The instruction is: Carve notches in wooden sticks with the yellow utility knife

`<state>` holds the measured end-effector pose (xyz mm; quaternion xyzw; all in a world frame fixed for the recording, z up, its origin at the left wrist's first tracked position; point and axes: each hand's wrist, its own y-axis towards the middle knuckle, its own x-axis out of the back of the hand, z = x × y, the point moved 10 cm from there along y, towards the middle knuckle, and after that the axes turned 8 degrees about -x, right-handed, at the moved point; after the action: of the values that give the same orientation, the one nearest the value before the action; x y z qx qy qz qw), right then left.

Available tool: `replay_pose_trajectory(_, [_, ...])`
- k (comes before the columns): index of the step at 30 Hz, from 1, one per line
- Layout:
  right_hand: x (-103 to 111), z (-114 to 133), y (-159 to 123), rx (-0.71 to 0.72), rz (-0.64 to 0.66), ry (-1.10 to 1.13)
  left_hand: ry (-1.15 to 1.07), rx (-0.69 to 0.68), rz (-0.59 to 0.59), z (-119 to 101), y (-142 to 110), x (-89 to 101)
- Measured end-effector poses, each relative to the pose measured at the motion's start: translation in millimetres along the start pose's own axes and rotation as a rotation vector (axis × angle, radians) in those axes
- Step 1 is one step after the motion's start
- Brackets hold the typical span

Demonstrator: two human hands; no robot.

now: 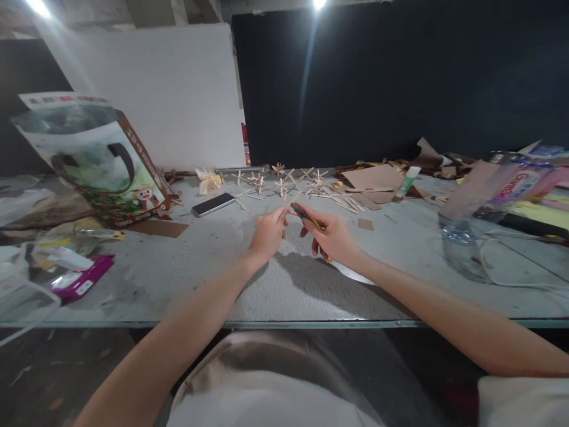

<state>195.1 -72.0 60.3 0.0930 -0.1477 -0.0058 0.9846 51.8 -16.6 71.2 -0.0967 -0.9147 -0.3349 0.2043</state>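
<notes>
My left hand (268, 232) is closed in a pinch near the middle of the table. A thin, pale stick (295, 198) shows at its fingertips, with a small reddish bit beside it. Close by on the right, my right hand (332, 237) is wrapped round a dark hand tool with yellow parts (304, 212). The tool's dark end points left and meets the spot at my left fingertips. My fingers cover most of it, so its exact kind is unclear. Beyond both hands lie several thin wooden sticks (351, 203), some joined into small crossed shapes (283, 187).
A black phone (213, 204) lies left of the sticks. Farther left stand a large printed bag (102, 166) and a magenta box (84, 279). Cardboard pieces (373, 178), a glue stick (408, 181) and a clear plastic container (464, 237) with a white cable are on the right.
</notes>
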Motion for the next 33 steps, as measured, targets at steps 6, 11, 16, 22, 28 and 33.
replay_pose_trajectory(6, [-4, 2, -1, -0.023, 0.003, 0.024, 0.022, -0.029, -0.005, 0, 0, 0.9])
replay_pose_trajectory(11, [-7, 2, -2, -0.057, 0.024, 0.029, 0.090, -0.076, -0.008, -1, 0, 2.1])
replay_pose_trajectory(16, [-9, -1, -1, -0.107, 0.034, 0.083, 0.098, -0.077, -0.013, -1, 1, 1.2])
replay_pose_trajectory(22, [-14, -1, -1, -0.089, 0.070, 0.215, 0.015, -0.034, -0.043, 0, 1, -2.1])
replay_pose_trajectory(28, [-19, -4, -1, -0.098, 0.107, 0.293, -0.051, -0.015, -0.052, -1, 0, -5.4])
replay_pose_trajectory(33, [-27, 1, -4, -0.095, 0.165, 0.308, -0.059, 0.015, -0.109, -1, -2, -1.9])
